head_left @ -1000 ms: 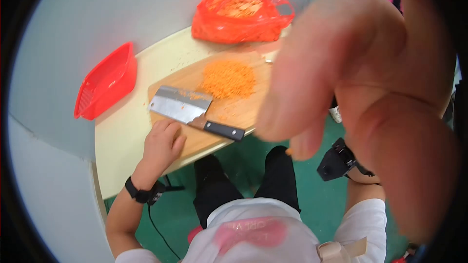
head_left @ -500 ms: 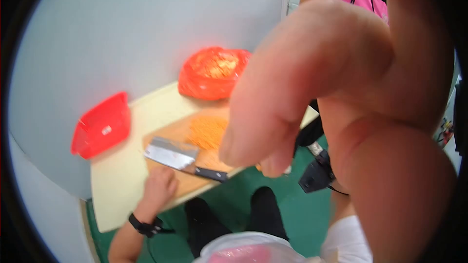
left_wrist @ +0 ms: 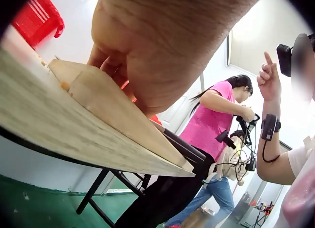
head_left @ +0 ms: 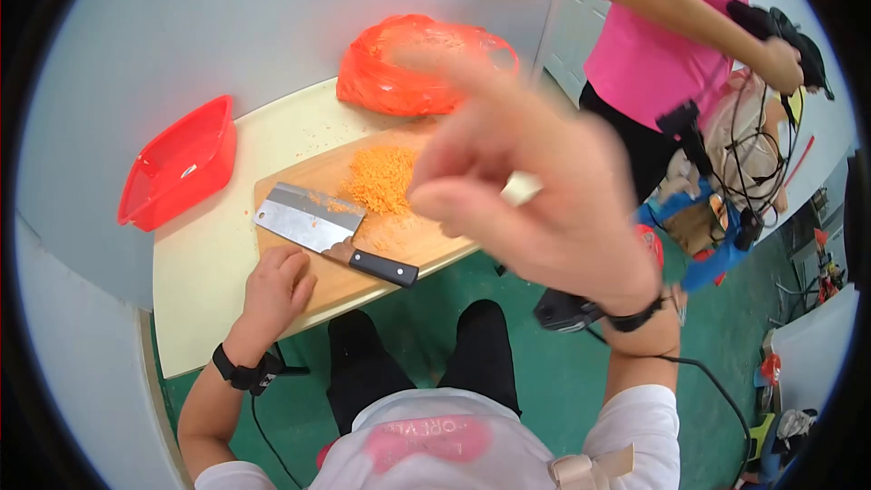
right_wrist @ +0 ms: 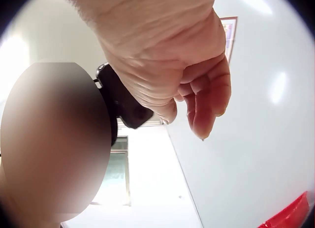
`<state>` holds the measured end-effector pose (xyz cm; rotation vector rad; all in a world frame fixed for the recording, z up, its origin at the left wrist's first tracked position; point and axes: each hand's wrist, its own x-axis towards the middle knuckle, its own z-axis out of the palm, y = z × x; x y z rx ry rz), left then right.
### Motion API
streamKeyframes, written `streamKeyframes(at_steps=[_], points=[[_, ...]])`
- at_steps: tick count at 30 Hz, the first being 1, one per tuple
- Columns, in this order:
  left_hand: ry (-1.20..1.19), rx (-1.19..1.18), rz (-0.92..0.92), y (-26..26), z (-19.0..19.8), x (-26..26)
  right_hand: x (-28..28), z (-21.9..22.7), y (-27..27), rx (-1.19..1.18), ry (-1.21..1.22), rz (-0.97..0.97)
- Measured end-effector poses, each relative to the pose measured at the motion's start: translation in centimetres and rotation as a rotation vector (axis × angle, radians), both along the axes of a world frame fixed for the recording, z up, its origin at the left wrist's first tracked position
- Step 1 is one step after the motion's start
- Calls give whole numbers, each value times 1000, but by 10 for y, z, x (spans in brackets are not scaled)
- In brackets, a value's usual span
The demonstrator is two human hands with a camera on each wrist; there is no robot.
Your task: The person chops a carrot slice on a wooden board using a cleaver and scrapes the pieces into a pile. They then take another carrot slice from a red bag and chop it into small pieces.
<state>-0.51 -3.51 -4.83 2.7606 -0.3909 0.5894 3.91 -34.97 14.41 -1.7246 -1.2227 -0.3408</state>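
My left hand [head_left: 278,289] rests on the near left edge of the wooden cutting board [head_left: 381,261], fingers loosely curled and holding nothing. Just beyond it lies a cleaver [head_left: 313,220], its blade flat on the board and its black handle [head_left: 385,268] over the near edge. A heap of finely chopped orange bits [head_left: 379,180] sits behind the blade. My right hand [head_left: 553,181] is raised high before the head camera, blurred, with nothing in its grasp. In the left wrist view the right hand [left_wrist: 268,83] points its index finger up beside the head camera [left_wrist: 284,60].
A red plastic basket [head_left: 181,163] stands at the table's left by the wall. An orange-red plastic bag [head_left: 390,82] lies behind the board. At the right a person in a pink shirt [head_left: 662,63] handles black cables [head_left: 748,154].
The right hand has moved away from the head camera, so more of it and the room shows. The head view has shifted about. The left hand stays on the board.
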Motion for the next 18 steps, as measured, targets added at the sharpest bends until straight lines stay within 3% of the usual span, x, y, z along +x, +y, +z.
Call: streamKeyframes(at_steps=[1, 2, 4, 6, 8, 11, 12, 15, 18], points=[[5, -8, 11, -2, -5, 3, 16, -30, 5, -118, 98, -107], [13, -29, 9, 4, 20, -18, 1, -28, 24, -215, 98, -190], [-4, 6, -3, 7, 19, -19, 6, -90, 41, -550, 5, -303], [16, 7, -31, 10, 18, -18, 1, -125, 57, -566, 66, -83], [30, 26, -71, 22, 7, -11, 4, -169, 77, -462, -93, -101], [83, 61, -118, 34, -1, 0, 22, -190, 99, -512, -76, -191], [97, 98, -121, 16, 21, 4, 29, -206, 104, -526, -70, -207], [134, 115, -132, -24, 45, -1, 32, -208, 102, -549, -171, -200], [208, 88, -85, -20, 56, -14, 29, -200, 113, -555, -121, -186]])
